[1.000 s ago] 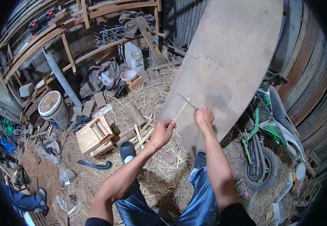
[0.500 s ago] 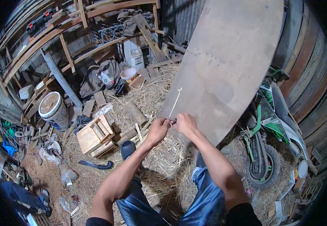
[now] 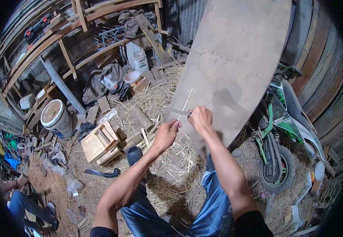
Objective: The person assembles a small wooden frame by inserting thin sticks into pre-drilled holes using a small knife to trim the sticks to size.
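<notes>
Pinched in my left hand (image 3: 166,135) is a thin pale strip of wood (image 3: 187,102), its long end pointing up and away from me. My right hand (image 3: 201,118) is closed around the handle of a knife (image 3: 174,111). The blade points left and crosses the strip just above my left fingers; whether it touches the strip, I cannot tell. Beyond both hands a large grey-brown board (image 3: 234,59) slopes away. My knees in blue jeans are on either side below my forearms.
Straw and shavings (image 3: 167,87) cover the ground. A small wooden stool (image 3: 99,142), a dark curved-handled tool (image 3: 102,172) and a bucket (image 3: 54,118) are on the left. A green and white motorbike (image 3: 284,122) stands right. Another person's leg (image 3: 31,207) shows lower left.
My right hand has moved slightly up and right, away from my left hand, and the knife blade now shows at full length. The other person's leg at lower left has shifted.
</notes>
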{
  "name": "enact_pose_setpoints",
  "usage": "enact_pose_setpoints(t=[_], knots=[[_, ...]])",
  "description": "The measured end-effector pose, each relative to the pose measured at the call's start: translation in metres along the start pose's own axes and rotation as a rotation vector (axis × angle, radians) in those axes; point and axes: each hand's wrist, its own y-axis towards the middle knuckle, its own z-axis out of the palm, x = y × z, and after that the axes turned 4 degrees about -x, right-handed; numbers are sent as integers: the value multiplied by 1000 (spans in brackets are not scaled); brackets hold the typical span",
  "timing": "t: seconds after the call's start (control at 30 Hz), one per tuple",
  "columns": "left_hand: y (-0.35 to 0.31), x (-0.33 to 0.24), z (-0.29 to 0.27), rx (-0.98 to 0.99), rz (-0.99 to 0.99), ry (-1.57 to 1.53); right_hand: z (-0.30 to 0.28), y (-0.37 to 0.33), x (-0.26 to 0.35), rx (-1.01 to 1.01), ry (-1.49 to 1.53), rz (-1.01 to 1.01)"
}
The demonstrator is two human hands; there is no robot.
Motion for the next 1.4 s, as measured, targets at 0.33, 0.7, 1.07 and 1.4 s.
enact_pose_setpoints(t=[0.33, 0.7, 1.07, 1.4], knots=[[-16, -12, 15, 3, 81, 137, 18, 23, -68, 6, 30, 318], [-15, 10, -15, 66, -136, -198, -5, 10, -92, 101, 121, 513], [0, 23, -5, -88, -19, -66, 0, -24, 27, 225, 81, -216], [2, 11, -2, -155, 12, -59, 6, -16, 26, 25, 45, -201]])
